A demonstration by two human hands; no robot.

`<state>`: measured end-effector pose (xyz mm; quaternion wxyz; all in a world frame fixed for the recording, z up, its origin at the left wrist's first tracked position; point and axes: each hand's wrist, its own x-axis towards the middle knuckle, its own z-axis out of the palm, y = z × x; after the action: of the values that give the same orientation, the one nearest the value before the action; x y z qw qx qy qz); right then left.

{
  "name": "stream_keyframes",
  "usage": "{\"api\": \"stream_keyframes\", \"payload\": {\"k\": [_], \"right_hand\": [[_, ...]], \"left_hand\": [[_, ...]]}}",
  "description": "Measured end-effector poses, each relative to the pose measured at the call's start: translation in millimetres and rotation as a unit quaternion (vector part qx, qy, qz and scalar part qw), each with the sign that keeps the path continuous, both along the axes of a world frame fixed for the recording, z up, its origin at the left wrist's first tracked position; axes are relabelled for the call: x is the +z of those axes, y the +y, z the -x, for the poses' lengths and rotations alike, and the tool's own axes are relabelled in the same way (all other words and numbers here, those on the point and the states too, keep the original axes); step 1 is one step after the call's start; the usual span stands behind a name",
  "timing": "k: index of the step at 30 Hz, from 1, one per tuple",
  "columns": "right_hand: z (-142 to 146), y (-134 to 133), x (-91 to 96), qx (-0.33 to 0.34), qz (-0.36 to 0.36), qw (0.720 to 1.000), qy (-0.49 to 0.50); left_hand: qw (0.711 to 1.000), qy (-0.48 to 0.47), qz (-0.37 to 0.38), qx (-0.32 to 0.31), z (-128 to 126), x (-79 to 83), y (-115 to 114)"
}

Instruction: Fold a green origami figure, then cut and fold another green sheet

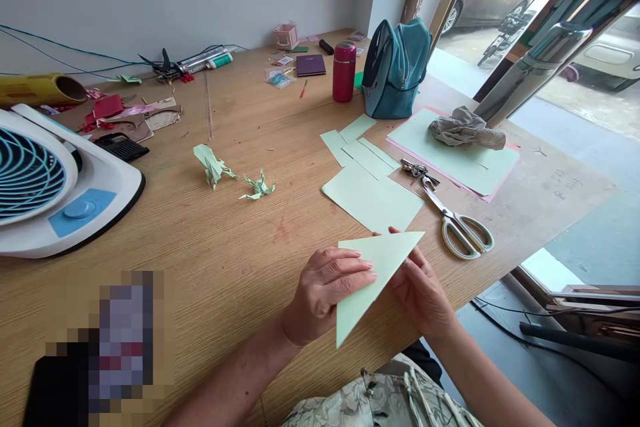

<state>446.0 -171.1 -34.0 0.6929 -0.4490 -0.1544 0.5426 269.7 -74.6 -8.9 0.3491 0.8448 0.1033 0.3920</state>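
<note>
A pale green sheet of paper (383, 257), folded into a triangle, is held up over the near edge of the table between both hands. My left hand (330, 287) grips its left side, fingers lying across the front face and the thumb hidden behind. On the right, my right hand (417, 280) holds the slanted edge from behind, with some fingertips showing above the top edge. Beyond the hands lies a flat green sheet (373, 197) with cut strips (367, 153) at its far side. White-handled scissors (463, 230) rest to the right. Two folded paper figures (213, 165) stand on the left.
A white fan (110, 180) stands at the left. At the back are a red thermos (344, 73) and a blue bag (397, 70). Crumpled grey cloth or paper (467, 128) sits on stacked coloured sheets (450, 163). Keys (417, 171) touch the scissors' tip area.
</note>
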Motion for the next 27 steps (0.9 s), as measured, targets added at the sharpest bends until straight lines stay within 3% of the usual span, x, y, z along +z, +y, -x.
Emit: {"api": "stream_keyframes", "payload": {"k": [3,5,8,11,14,16,20,22,24,27], "right_hand": [[-5.3,-0.7,1.3,0.012,0.026,0.997,-0.069],[-9.3,-0.6,-0.6,0.009,0.016,0.990,-0.137],[-16.6,-1.4,-4.5,-0.018,-0.022,0.967,-0.254],[-24.3,-6.6,-4.0,0.026,-0.042,0.948,-0.313],[-28.0,-15.6,-0.1,0.075,-0.069,0.954,-0.282],[-25.4,-20.4,2.3,0.057,-0.097,0.959,-0.258],[-7.5,-20.3,9.1,0.035,-0.146,0.942,-0.300],[2.8,-17.0,15.3,0.018,-0.147,0.915,-0.376],[8.8,-15.1,22.2,-0.026,-0.151,0.864,-0.480],[6.0,-18.3,29.2,-0.049,-0.176,0.734,-0.654]], "left_hand": [[0.994,0.021,-0.099,-0.031,-0.5,1.5,-1.8],[0.995,0.027,-0.089,-0.042,-2.2,5.0,-3.8],[0.999,0.014,0.015,-0.025,-3.3,17.2,-4.9],[0.981,0.030,0.193,0.010,-2.3,28.4,-1.0],[0.911,-0.006,0.410,0.048,-2.7,26.8,7.4],[0.851,-0.080,0.516,0.050,-5.6,20.5,13.0],[0.755,-0.136,0.640,-0.046,-17.1,9.7,17.6],[0.736,-0.102,0.662,-0.096,-23.8,6.6,15.9],[0.743,-0.067,0.660,-0.090,-29.0,3.7,13.3],[0.750,-0.028,0.659,-0.053,-31.0,0.2,11.2]]}}
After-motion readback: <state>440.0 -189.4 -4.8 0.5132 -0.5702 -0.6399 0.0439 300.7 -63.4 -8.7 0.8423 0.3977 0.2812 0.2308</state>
